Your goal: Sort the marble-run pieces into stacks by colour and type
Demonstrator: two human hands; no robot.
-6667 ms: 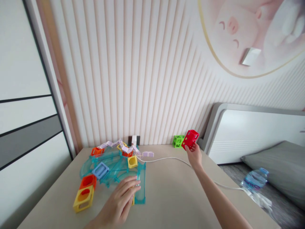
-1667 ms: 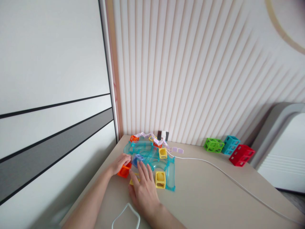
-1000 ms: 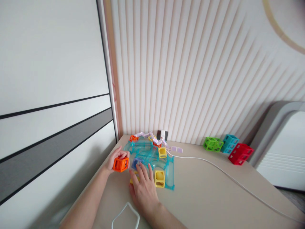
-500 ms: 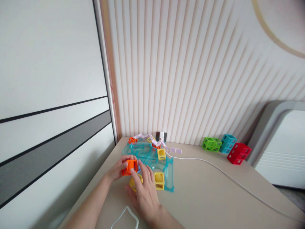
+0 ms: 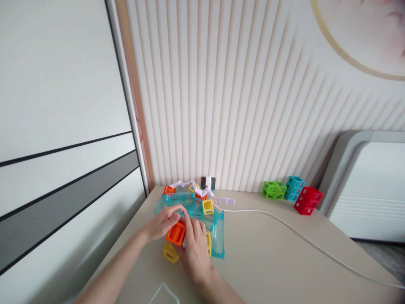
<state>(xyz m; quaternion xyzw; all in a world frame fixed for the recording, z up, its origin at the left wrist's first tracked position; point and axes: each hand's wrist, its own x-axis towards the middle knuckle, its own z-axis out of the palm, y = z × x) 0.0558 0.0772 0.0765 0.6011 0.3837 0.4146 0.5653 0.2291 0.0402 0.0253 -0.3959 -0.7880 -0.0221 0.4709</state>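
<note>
An orange hollow cube block [image 5: 176,234] is between my two hands, its slotted face turned up. My right hand [image 5: 195,249] grips it from the right, thumb low and index finger along its side. My left hand [image 5: 162,223] curls over its far edge, thumb and fingers bent together there; the exact contact is partly hidden. Just below the orange block is a yellow cube block [image 5: 171,252]. Another yellow block [image 5: 209,244] shows partly behind my right hand. Beyond both hands lie clear teal track pieces [image 5: 218,236], with a yellow cube [image 5: 208,207] among them.
Along the back are orange blocks [image 5: 169,190] and a pale purple zigzag strip [image 5: 226,201]. A white cable [image 5: 272,213] crosses the table [image 5: 268,257] from a plug [image 5: 208,182]. Green [image 5: 274,190], blue [image 5: 295,188] and red [image 5: 308,201] block stacks stand at right.
The orange block has come nearer to me and turned. My right hand has closed around its side, while my left hand has shifted to its far edge. The view has swung slightly right.
</note>
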